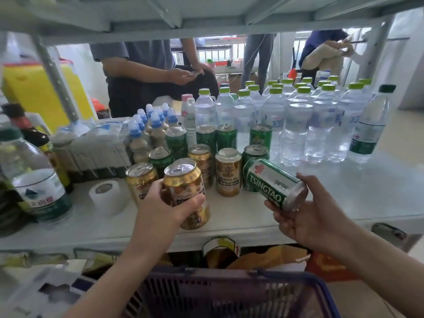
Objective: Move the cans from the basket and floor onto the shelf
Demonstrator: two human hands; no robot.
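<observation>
On shelf: pale grey metal shelf [344,191], gold and green cans clustered at 12 o'clock.
Left grip [169,203]: holding gold aluminium can [185,180].
Right grip [305,212]: holding tilted green Tsingtao can [268,180].
Basket: purple plastic basket [229,292], 6 o'clock.
Room: clear water bottles [296,125], 1 o'clock.

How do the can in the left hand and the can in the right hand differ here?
The gold can in the left hand stands nearly upright, top up; the green Tsingtao can in the right hand is tipped over, base toward the camera. The gold can is gripped around its side, the green can near its base end. Both are held over the shelf front, beside the standing cans.
</observation>
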